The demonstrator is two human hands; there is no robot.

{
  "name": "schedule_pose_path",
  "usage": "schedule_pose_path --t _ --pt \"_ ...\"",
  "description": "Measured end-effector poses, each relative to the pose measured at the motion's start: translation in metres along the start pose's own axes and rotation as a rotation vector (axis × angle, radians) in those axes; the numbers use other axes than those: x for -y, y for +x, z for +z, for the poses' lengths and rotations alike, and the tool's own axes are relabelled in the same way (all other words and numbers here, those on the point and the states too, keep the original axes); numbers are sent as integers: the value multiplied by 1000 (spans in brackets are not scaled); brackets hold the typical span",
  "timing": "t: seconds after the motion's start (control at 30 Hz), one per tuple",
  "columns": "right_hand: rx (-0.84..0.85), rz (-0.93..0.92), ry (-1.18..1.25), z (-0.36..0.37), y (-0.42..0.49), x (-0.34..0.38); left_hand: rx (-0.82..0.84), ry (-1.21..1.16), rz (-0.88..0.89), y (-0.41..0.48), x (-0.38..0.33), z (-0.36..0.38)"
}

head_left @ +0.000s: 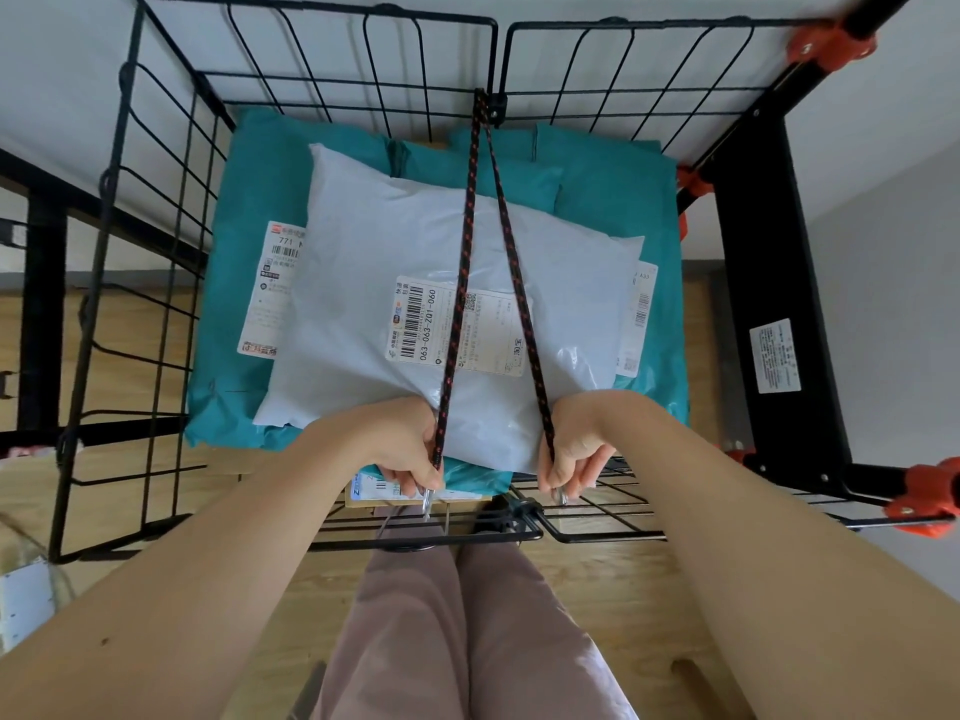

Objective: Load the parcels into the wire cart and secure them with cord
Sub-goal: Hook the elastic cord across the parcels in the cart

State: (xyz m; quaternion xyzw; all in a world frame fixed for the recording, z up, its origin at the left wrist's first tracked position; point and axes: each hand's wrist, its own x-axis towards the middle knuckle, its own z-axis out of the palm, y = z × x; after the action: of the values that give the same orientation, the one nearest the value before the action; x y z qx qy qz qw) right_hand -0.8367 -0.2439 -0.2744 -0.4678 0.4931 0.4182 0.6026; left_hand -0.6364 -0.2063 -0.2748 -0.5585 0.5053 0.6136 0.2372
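Nearest to us are pink trousers (467, 631) and two bare forearms reaching forward over the near rail (511, 511) of the wire cart (106, 181). Just past that rail, the left hand (405, 449) and the right hand (576, 454) each grip one end of a black-and-red cord (466, 252). The left fingers (410, 478) are curled tight round their strand, with a metal hook (427, 500) poking out below them toward the rail. The right fingers (597, 462) are closed narrowly on the other strand, and a second hook (562, 495) shows at their tips. As far as we can tell, neither hook is caught on the wire; both sit just above the near rail.

From the hands, the two strands run taut over a white parcel (363, 262), crossing its label (483, 324). They meet at the far wall (494, 59), where the cord loops round the middle upright. The white parcel lies on top of teal parcels (613, 200) that cover the bottom of the cart, and one more shows under its near edge.

We judge the loading done, since every parcel we can make out lies inside the cart. The tying is about halfway: the cord is anchored at the far side and drawn across the stack. What remains is to catch both hooks on the near rail so the tension holds the stack down.
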Motion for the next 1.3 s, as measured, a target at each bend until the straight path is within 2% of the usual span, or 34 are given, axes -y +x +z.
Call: schedule_pose_path --t 0.53,0.77,0.97,1.3 --pt "62 -25 1 3 -5 3 14 16 -13 -2 -5 -1" --pt "-85 -158 50 9 -15 -14 -11 22 -5 -3 -4 1" --pt "-156 -75 194 14 -17 -10 -33 6 -12 -12 -2 1" --pt "-346 -30 225 13 -48 -11 -73 48 -50 -47 -1 1"
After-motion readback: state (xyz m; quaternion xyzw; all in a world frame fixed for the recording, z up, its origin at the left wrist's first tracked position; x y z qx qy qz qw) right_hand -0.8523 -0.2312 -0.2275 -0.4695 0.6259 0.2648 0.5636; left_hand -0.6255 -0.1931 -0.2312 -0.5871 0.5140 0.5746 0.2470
